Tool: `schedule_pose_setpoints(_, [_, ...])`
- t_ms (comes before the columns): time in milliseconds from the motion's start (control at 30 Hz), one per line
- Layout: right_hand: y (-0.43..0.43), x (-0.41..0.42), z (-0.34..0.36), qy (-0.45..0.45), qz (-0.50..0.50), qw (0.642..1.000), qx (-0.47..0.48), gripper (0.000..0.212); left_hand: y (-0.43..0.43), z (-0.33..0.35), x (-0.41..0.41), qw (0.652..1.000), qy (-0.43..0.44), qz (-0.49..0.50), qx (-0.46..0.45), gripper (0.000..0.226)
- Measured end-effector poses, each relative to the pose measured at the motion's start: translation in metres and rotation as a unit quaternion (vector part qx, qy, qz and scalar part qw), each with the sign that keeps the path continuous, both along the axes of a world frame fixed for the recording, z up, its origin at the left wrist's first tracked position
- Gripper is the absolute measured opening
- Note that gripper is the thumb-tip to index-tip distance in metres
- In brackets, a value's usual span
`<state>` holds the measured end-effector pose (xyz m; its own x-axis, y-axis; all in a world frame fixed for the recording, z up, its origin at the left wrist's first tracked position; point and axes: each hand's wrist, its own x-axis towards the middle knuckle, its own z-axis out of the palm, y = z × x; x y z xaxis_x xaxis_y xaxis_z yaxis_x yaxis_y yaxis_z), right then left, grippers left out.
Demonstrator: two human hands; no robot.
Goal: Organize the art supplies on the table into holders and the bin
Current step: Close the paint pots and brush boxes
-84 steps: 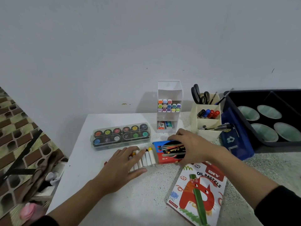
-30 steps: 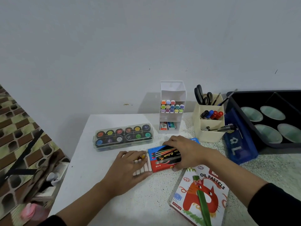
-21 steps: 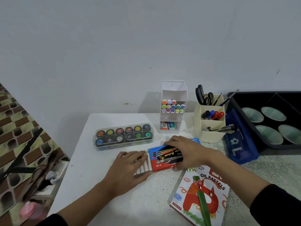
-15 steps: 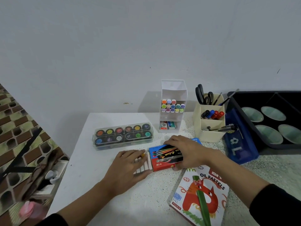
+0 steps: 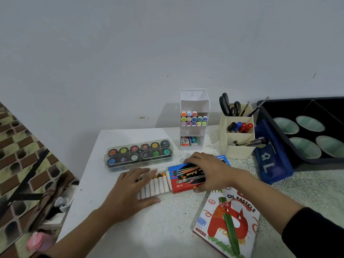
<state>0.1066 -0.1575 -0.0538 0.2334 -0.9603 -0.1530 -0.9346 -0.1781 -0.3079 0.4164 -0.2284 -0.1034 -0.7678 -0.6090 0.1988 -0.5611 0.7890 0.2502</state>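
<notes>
A row of white-wrapped crayons (image 5: 158,185) lies on the table (image 5: 167,226) at the open left end of a red and blue crayon box (image 5: 184,181). My left hand (image 5: 133,190) lies flat over the left part of the row, fingers straight, thumb along the crayons' lower ends. My right hand (image 5: 208,170) grips the box from above, fingers over its far edge and thumb at its near side. Several crayon tips show between my left hand and the box.
A clear case of paint pots (image 5: 138,154) sits behind my left hand. A white marker tower (image 5: 193,118), a cream holder (image 5: 238,138) with scissors and markers, a blue pouch (image 5: 270,161) and a black bin (image 5: 275,135) stand behind and right. An oil pastels box (image 5: 227,226) lies near.
The crayon row had been pushed mostly into the box; now more of it lies outside again, and my left hand has shifted slightly left. My right hand still holds the box.
</notes>
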Motion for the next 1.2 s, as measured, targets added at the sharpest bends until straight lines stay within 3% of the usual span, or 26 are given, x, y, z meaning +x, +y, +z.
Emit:
schedule_pose_setpoints(133, [0.000, 0.000, 0.000, -0.017, -0.004, 1.000, 0.004, 0.089, 0.000, 0.003, 0.001, 1.000, 0.011, -0.012, 0.002, 0.065])
schedule_pose_setpoints(333, [0.004, 0.003, 0.007, -0.068, -0.025, 0.997, 0.000, 0.091, -0.001, 0.012, -0.009, 1.000, 0.020, -0.020, -0.009, 0.067])
schedule_pose_setpoints(567, [0.002, 0.012, 0.020, -0.083, -0.020, 0.996, -0.036, 0.088, 0.000, 0.041, -0.031, 0.996, 0.028, -0.006, 0.082, 0.100])
schedule_pose_setpoints(767, [0.006, 0.010, 0.023, -0.074, -0.040, 0.995, -0.059, 0.093, 0.009, 0.049, -0.030, 0.984, 0.083, 0.064, 0.142, 0.106])
schedule_pose_setpoints(867, [0.008, 0.008, 0.019, -0.060, -0.052, 0.995, -0.060, 0.092, 0.015, 0.054, -0.025, 0.931, 0.210, 0.186, 0.234, 0.094])
schedule_pose_setpoints(1000, [0.009, 0.007, 0.014, -0.084, -0.066, 0.993, -0.054, 0.090, 0.012, 0.058, -0.019, 0.814, 0.341, 0.282, 0.375, 0.026])
schedule_pose_setpoints(1067, [0.010, 0.007, 0.014, -0.088, -0.068, 0.992, -0.057, 0.089, 0.013, 0.055, -0.015, 0.809, 0.349, 0.285, 0.379, 0.014])
schedule_pose_setpoints(1200, [0.011, 0.009, 0.015, -0.085, -0.062, 0.993, -0.051, 0.090, 0.014, 0.055, -0.017, 0.803, 0.356, 0.277, 0.390, 0.022])
